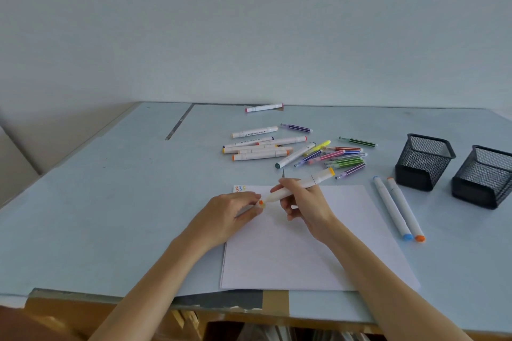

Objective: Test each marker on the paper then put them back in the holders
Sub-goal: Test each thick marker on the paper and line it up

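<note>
The table point(110, 202) carries the paper point(346, 243), flat at its near edge so marks can be made; two mesh holders point(424, 163) stand right of the paper and loose markers point(291, 149) lie beyond it. Over the paper's top edge the right hand point(304, 202) grips a marker point(299, 184), its long axis slanting, orange tip down-left, yellow cap up-right. The left hand point(230, 213) pinches what seems the pulled-off cap beside that tip

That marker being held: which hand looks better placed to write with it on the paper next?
Probably the right hand: it grips the marker round its barrel above the paper. The left hand only pinches at the orange tip end, seemingly handling the cap.
</note>
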